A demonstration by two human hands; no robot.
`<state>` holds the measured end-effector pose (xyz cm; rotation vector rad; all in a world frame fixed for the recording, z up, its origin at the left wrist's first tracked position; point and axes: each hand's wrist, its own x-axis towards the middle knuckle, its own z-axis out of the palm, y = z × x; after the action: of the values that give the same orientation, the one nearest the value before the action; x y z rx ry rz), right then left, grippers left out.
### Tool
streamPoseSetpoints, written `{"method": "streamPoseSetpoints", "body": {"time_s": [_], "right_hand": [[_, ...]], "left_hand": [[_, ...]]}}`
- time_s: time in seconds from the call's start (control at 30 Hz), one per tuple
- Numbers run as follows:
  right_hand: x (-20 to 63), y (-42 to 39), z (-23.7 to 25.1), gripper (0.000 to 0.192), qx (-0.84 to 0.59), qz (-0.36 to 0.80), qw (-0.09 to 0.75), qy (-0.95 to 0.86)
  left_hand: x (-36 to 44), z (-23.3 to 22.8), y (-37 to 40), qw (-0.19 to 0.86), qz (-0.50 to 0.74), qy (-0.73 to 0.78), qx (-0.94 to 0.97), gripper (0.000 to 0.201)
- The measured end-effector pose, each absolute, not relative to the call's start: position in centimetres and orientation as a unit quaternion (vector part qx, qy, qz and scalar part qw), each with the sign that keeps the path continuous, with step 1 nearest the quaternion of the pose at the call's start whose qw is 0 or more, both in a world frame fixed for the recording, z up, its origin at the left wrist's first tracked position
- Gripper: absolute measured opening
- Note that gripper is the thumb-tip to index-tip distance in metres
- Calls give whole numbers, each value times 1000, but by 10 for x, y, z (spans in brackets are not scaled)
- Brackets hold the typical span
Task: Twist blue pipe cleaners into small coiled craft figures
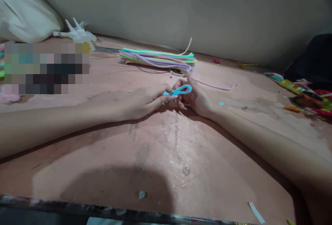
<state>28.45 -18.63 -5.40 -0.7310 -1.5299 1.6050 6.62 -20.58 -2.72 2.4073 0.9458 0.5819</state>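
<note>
Two hands [145, 100] [197, 97], one blue loop [181, 90]

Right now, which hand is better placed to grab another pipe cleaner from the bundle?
Right hand: its raised finger almost reaches the pipe cleaner bundle. Left hand sits further back, pinching the blue loop.

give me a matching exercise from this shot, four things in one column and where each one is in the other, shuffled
Things:
1. blue pipe cleaner loop
2. bundle of pastel pipe cleaners
3. white cloth bag
4. white paper strip

Places:
A. far left corner, against the wall
B. near right edge of the table
C. pinched between the left hand and right hand
D. lying flat beyond the hands, near the wall

Pairs: 1-C, 2-D, 3-A, 4-B
</note>
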Motion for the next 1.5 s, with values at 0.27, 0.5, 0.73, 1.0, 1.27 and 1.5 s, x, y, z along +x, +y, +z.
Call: {"method": "streamPoseSetpoints", "body": {"time_s": [0.27,0.5,0.73,1.0,1.27,1.5], "right_hand": [[290,-188,-54,48,-253,592,367,-672],[287,-186,-61,53,-244,605,404,-641],[283,-184,-59,58,-245,573,411,-665],[281,-183,-59,57,-237,559,417,-676],[280,-183,-62,57,-264,557,425,-662],[280,-192,-59,51,-297,450,512,-669]], "left_hand": [[65,-33,-204,227,192,318,900,36],[68,-40,-196,319,241,303,865,33],[73,-36,-195,486,253,253,798,40],[72,-38,-192,516,244,245,783,43],[75,-40,-191,557,262,271,740,41],[72,-45,-188,589,339,295,672,41]]}}
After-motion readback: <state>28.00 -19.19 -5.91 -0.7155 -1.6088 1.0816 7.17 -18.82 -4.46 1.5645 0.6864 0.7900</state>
